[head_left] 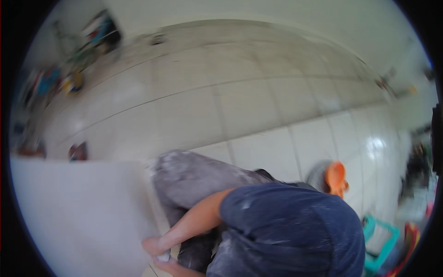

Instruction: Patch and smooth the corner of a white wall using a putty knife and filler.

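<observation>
My right hand (156, 245) reaches down to the lower left, its bare forearm dusted with white, beside the edge of a broad white panel or low wall (83, 212). Its fingers are curled at a small whitish piece (164, 255), blurred and too small to name. Just below, my left hand (170, 267) closes in on the same piece from the other side; part of its arm is hidden by my body. A dark blue sleeve and bent legs in dusty grey trousers (198, 177) fill the middle.
An orange plastic scoop (337, 177) rests at a round grey container (317, 176) behind me. A turquoise plastic stool (380, 244) stands at the lower right. Blurred clutter (99, 34) lines the far left. Pale floor tiles (184, 111) run to a white wall (258, 11).
</observation>
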Tool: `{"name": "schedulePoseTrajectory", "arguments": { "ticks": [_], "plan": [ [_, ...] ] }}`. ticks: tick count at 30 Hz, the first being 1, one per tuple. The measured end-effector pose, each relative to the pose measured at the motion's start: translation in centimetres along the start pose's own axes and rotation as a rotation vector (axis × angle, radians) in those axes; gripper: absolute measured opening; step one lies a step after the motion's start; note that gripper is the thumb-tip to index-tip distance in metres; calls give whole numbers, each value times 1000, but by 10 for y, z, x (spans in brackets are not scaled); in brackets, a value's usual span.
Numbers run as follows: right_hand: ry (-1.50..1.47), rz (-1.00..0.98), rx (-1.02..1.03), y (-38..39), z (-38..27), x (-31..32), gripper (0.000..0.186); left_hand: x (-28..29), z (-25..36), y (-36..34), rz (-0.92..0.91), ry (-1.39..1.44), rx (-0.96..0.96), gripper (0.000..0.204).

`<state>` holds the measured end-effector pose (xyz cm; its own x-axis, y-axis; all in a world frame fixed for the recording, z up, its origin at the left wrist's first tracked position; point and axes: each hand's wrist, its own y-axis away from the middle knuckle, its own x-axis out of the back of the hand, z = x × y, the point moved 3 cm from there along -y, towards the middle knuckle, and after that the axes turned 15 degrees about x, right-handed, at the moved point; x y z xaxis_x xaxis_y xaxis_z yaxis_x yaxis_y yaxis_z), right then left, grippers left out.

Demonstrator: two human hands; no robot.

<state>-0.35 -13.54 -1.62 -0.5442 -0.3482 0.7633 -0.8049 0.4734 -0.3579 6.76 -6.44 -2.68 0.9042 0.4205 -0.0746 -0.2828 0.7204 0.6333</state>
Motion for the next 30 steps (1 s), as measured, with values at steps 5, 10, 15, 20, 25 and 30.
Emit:
{"name": "schedulePoseTrajectory", "arguments": {
  "ticks": [5, 10, 15, 20, 25, 30],
  "plan": [
    [-358, 149, -281, 16, 2, -4, 20, -2, -8, -3, 53, 210, 102, 43],
    [-99, 20, -21, 17, 3, 6, 19, -17, -5, 18, 125, 470, 112, 33],
    [-533, 120, -300, 18, 20, 11, 25, -21, -3, 45, -29, 801, 330, 26],
    [-716, 37, -428, 20, 32, 2, 28, -22, -6, 36, -54, 785, 298, 19],
    [-1197, 168, -882, 26, 18, 9, 34, -19, -13, 37, 43, 679, 299, 25],
    [-1266, 206, -709, 12, -3, 33, 31, -6, 1, 41, 164, 218, 76, 30]
  ]
}}
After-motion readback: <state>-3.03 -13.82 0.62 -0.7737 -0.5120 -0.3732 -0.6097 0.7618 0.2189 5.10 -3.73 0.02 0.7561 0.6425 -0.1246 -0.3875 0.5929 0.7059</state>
